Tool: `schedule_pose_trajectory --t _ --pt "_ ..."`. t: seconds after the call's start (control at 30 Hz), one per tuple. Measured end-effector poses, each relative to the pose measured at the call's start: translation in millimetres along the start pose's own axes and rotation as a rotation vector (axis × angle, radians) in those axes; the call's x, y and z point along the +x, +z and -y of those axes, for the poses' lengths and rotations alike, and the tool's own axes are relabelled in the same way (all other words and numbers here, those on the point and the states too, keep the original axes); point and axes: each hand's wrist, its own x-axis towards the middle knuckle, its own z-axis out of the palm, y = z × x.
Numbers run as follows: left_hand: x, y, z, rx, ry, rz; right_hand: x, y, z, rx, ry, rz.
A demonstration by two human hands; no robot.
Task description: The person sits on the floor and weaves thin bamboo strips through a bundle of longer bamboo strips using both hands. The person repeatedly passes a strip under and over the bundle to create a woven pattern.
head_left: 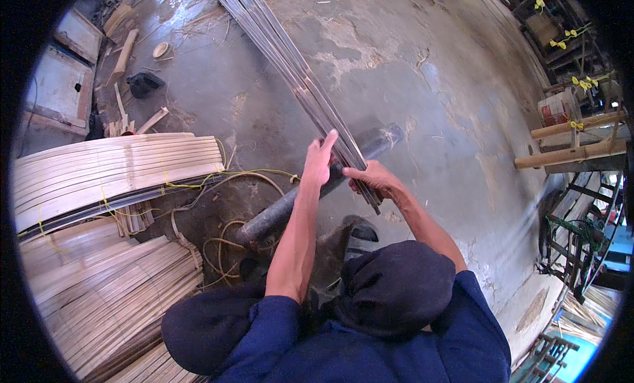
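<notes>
A bundle of long, thin strips, dark with shiny edges, probably split bamboo, slants from the top of the view down to my hands. My right hand is wrapped round the bundle near its lower end, and the strip ends stick out below it. Against the bundle's left side, slightly higher, my left hand grips with its thumb or a finger pointing up; its other fingers are partly hidden. Beneath the strips a grey pipe-like cylinder lies slantwise on the floor. Part of my foot shows near its right side.
Stacks of pale flat strips, tied with yellow cord, and more pale strips lie at the left. A rope coils by the cylinder. Bamboo poles jut in at the right. A black object rests at the far left.
</notes>
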Motion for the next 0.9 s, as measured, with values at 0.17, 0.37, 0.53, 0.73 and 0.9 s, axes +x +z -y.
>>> schedule_pose_trajectory --t 0.17,0.37,0.53,0.73,0.9 --pt "25.4 1.7 16.5 0.334 0.120 -0.224 -20.6 -44.2 -16.6 0.086 -0.013 -0.197" --pt "0.9 -31.4 31.4 -0.330 -0.063 0.069 -60.5 -53.8 -104.4 0.338 0.066 -0.393" --pt "2.4 -52.6 28.8 -0.257 -0.128 0.008 -63.9 -28.1 -129.8 0.469 -0.007 -0.525" --pt "-5.4 -53.1 21.9 -0.252 -0.110 -0.015 -76.5 2.5 -112.0 -0.318 -0.380 -0.925" --pt "-10.1 -46.9 24.6 -0.225 -0.069 -0.112 -78.9 24.3 -94.9 -0.318 -0.487 -0.750"
